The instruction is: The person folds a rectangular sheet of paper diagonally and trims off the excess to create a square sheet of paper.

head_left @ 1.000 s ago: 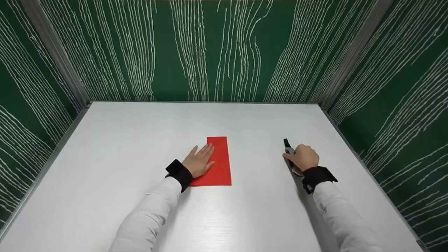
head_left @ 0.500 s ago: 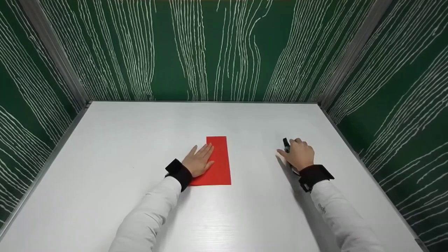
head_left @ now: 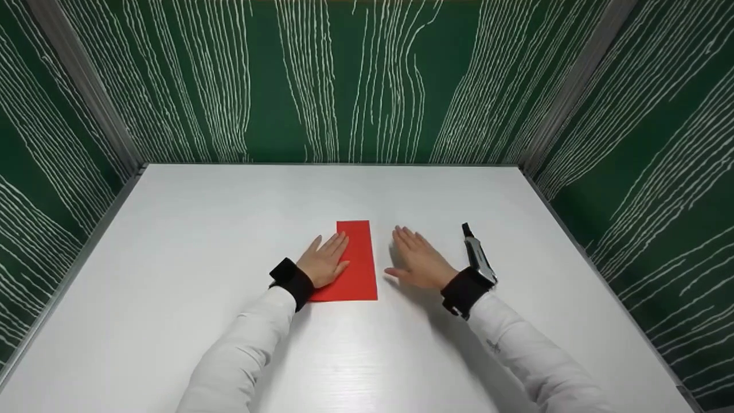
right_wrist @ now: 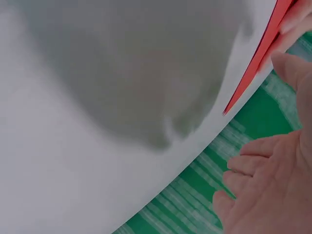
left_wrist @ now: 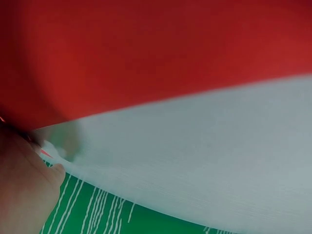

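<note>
A red sheet of paper (head_left: 362,261) lies on the white table, with its left part covered by my left hand (head_left: 323,264). That hand rests flat on the paper, fingers straight and thumb apart. My right hand (head_left: 421,261) hovers to the right of the sheet, palm down, its fingers straight and holding nothing. In the right wrist view the same right hand (right_wrist: 273,185) shows its palm, with the red paper's edge (right_wrist: 258,61) beyond. Just right of the right hand lies a slim grey-and-black tool resembling a stapler (head_left: 475,249), its near end partly behind the wristband.
The white table (head_left: 229,201) stretches around the paper on all sides. Green panels with white wavy lines (head_left: 275,86) enclose it at the back and both sides, joined by grey metal posts (head_left: 86,80). Black bands circle both wrists.
My right hand has let go of the grey-and-black tool, moved left toward the paper and straightened its fingers. The tool stays on the table. The left hand and paper have not moved.
</note>
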The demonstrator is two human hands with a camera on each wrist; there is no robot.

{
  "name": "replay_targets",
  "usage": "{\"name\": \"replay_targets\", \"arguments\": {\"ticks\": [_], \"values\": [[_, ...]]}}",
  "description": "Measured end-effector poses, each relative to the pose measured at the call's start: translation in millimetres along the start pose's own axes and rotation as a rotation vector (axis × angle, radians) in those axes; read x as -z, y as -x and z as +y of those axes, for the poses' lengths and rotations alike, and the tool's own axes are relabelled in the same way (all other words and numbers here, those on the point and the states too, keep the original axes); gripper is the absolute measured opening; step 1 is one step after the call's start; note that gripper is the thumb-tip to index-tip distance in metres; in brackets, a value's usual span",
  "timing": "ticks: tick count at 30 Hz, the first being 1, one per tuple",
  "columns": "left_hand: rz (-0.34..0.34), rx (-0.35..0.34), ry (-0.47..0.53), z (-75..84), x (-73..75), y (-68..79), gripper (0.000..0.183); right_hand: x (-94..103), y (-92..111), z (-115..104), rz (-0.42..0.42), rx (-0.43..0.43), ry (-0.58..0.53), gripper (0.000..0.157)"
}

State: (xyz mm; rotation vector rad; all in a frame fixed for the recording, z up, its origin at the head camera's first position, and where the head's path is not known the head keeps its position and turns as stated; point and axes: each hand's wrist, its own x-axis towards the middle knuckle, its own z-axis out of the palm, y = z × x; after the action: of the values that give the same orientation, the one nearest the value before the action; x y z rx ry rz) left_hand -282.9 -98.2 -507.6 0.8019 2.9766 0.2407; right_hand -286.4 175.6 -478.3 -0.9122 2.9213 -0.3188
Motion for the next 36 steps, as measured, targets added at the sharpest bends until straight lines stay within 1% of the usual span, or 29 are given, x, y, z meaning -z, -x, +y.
{"name": "replay_targets", "arguments": {"ticks": [2, 6, 9, 12, 19, 26, 31, 36], "values": [[-0.003, 0.005, -0.007, 0.6, 1.4, -0.5, 0.059, -4.2, -7.5, -15.5, -0.045, 0.033, -0.023, 0.091], [-0.009, 0.007, -0.031, 0.7, 2.6, -1.9, 0.060, -9.8, -22.7, -41.2, -0.135, 0.070, -0.021, 0.092], [-0.025, 0.009, -0.044, 0.2, 2.0, -2.9, 0.061, -12.6, -31.9, -53.8, -0.190, 0.086, -0.022, 0.090], [-0.040, 0.009, -0.049, -0.9, 0.3, -4.8, 0.062, -15.8, -38.5, -61.1, -0.229, 0.079, -0.033, 0.090], [-0.034, 0.008, -0.043, -2.5, -3.0, -8.7, 0.062, -27.3, -49.0, -63.7, -0.281, 0.042, -0.035, 0.091], [-0.041, 0.006, -0.049, -6.2, -8.3, -10.5, 0.063, -23.7, -48.7, -68.8, -0.318, 0.043, -0.031, 0.093], [-0.046, 0.017, -0.028, -6.8, -7.4, -6.1, 0.065, -28.1, -50.9, -68.5, -0.327, 0.035, 0.002, 0.092], [-0.052, 0.026, -0.013, -7.0, -5.4, 4.5, 0.064, -34.0, -53.4, -65.7, -0.326, 0.035, 0.003, 0.091]]}}
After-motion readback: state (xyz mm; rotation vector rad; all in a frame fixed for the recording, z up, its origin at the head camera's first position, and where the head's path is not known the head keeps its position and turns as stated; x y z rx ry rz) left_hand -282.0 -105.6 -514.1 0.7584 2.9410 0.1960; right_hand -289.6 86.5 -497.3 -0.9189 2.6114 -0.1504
